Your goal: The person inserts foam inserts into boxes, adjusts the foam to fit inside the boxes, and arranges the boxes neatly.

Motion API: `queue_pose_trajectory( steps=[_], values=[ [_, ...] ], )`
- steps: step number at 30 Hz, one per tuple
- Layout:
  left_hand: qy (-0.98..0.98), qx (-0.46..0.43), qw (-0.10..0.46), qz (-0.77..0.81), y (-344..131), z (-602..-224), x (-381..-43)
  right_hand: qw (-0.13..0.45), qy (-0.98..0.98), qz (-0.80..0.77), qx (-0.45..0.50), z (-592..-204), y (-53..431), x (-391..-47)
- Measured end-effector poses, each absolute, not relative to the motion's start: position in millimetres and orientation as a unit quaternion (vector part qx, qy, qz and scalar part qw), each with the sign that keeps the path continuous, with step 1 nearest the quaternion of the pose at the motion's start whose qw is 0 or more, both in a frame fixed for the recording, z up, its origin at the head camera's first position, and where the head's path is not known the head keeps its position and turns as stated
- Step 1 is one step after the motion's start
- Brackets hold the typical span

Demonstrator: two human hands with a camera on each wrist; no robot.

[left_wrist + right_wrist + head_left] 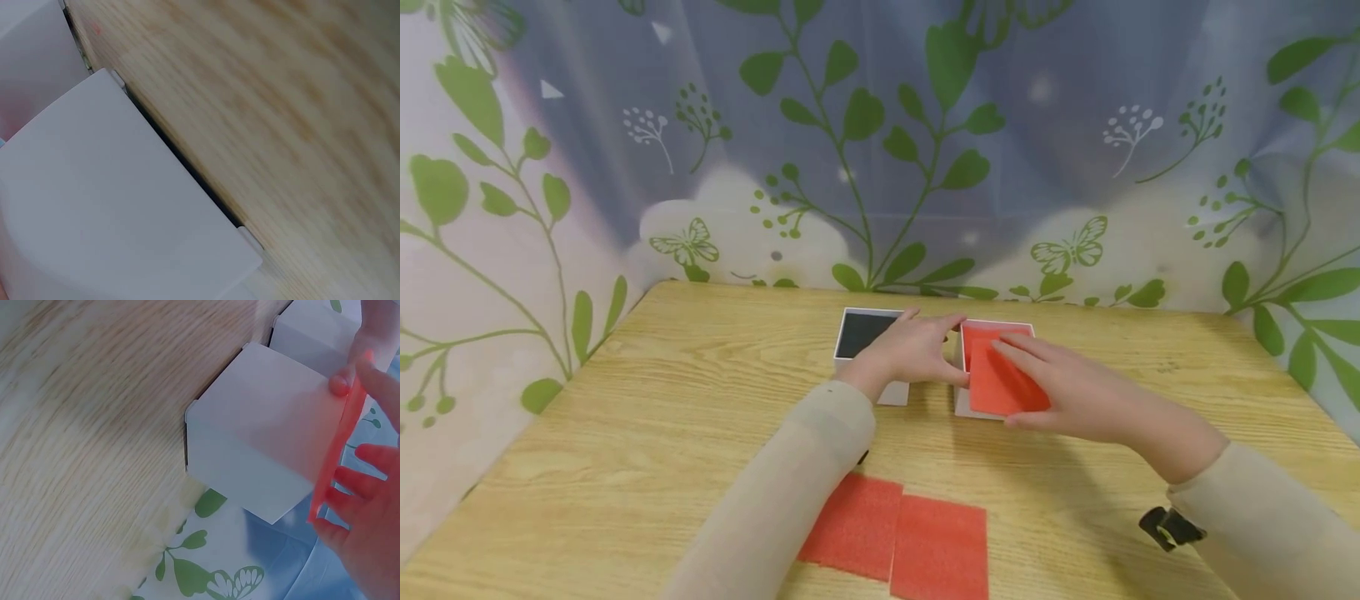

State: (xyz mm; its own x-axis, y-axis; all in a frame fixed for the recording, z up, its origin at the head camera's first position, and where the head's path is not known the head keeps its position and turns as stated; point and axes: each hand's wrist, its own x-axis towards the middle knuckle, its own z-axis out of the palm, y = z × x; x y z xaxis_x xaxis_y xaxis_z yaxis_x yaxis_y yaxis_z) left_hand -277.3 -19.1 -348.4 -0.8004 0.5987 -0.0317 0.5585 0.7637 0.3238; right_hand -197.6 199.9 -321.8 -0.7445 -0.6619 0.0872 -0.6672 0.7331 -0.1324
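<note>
On the pale wood-grain table [662, 433], the right hand [1067, 392] pinches a thin, matte red foam sheet [1003, 383], tilted over the right-hand white box [966, 406]. The left hand [910, 350], fingers relaxed, rests across the black-lined white box [859, 335], apparently touching both. Two more red sheets [898, 533] lie nearer, flat.
</note>
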Motion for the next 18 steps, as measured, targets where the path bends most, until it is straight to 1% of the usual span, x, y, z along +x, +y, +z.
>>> queue_pose_trajectory(
  steps=[11, 18],
  values=[
    [0.939, 0.307, 0.064, 0.145, -18.0, -347.5, -279.0, -0.001, -0.922, 0.085, 0.377, -325.3, 199.6, -199.2],
    [0.937, 0.308, 0.065, 0.148, -17.9, -349.1, -278.8, 0.021, -0.914, 0.089, 0.396, -327.4, 198.4, -198.7]
  ],
)
